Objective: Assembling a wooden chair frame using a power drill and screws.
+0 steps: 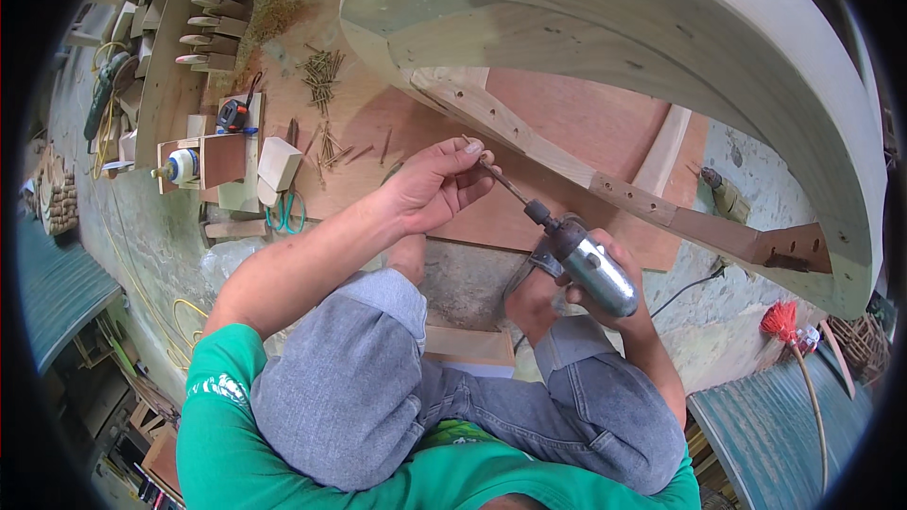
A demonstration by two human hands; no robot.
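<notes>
My right hand (619, 274) is wrapped round a silver and black power screwdriver (601, 276), whose long thin bit (507, 184) points up and left. At the bit's tip, the fingers of my left hand (442, 184) are closed in a pinch on a thin screw (466, 140), mostly hidden by them. Just beyond both hands lies a pale wooden brace (548, 162) with drilled holes. It joins a large curved wooden piece (605, 0) that rises over the board. Loose screws (323, 78) lie in a pile on the reddish board (283, 66), left of the brace.
At the left stand a glue bottle (183, 166) in a small wooden box, a tape measure (232, 115), green-handled scissors (285, 212) and a wood block (278, 166). A second power tool (726, 195) lies right of the brace. A red-tufted stick (780, 321) leans at the right.
</notes>
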